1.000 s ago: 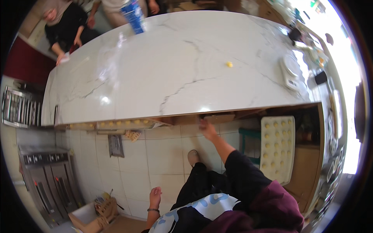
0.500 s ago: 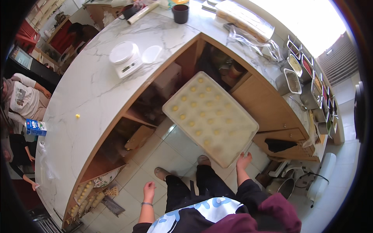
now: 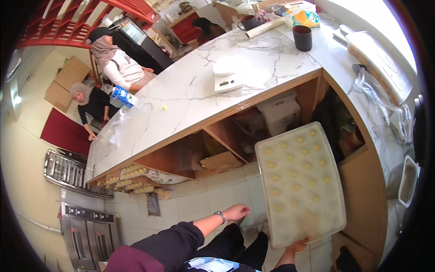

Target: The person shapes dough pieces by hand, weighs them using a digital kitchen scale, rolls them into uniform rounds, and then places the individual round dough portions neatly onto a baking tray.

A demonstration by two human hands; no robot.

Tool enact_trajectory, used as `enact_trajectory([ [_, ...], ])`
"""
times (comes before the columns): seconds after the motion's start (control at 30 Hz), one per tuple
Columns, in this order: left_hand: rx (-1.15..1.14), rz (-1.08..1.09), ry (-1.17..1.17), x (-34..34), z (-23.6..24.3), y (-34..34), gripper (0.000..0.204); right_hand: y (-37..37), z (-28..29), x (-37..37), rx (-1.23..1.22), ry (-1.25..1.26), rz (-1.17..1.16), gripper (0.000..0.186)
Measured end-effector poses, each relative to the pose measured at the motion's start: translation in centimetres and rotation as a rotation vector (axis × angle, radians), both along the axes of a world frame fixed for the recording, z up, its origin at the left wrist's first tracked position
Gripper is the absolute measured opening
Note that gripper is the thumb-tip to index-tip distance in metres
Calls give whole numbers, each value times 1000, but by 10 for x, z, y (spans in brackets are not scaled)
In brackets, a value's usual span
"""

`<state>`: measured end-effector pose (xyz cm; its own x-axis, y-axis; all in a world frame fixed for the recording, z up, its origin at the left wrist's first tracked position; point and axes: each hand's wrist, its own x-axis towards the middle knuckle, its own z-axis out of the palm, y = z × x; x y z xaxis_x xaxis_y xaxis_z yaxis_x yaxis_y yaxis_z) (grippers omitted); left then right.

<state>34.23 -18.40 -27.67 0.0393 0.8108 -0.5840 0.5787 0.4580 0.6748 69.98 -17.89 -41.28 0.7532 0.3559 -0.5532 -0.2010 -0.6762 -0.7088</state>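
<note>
A large, shallow rectangular tray [image 3: 333, 206] with a cloudy, see-through cover lies before me, rows of yellowish round balls [image 3: 297, 187] showing through it. My right hand [image 3: 297, 246] grips its near edge, thumb and fingers at the rim; the fingers underneath are hidden. To the left of the tray, apart from it, my left hand [image 3: 238, 211] hangs over the floor with its fingers curled in and nothing visible in them. A metal band is on that wrist.
The marbled counter [image 3: 190, 90] carries a white scale [image 3: 226, 79], a dark cup [image 3: 302, 38], a blue carton [image 3: 123, 96] and a clear container [image 3: 380, 65]. Open shelves below hold more trays of balls [image 3: 133, 172]. Two people [image 3: 120, 63] stand beyond; a metal oven [image 3: 88, 231] is at left.
My view has swung left, so the counter and tray appear farther right. My right hand has moved onto the tray's near edge. My left arm now reaches across toward the tray.
</note>
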Motion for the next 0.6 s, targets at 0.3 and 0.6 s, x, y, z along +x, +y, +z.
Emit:
enact_trajectory([
  [0.3, 422, 247, 591, -30, -34, 93, 47, -24, 2, 75, -174, -164, 299, 64],
  [0.6, 217, 366, 447, -14, -67, 163, 69, -47, -4, 138, 108, -186, 425, 65],
])
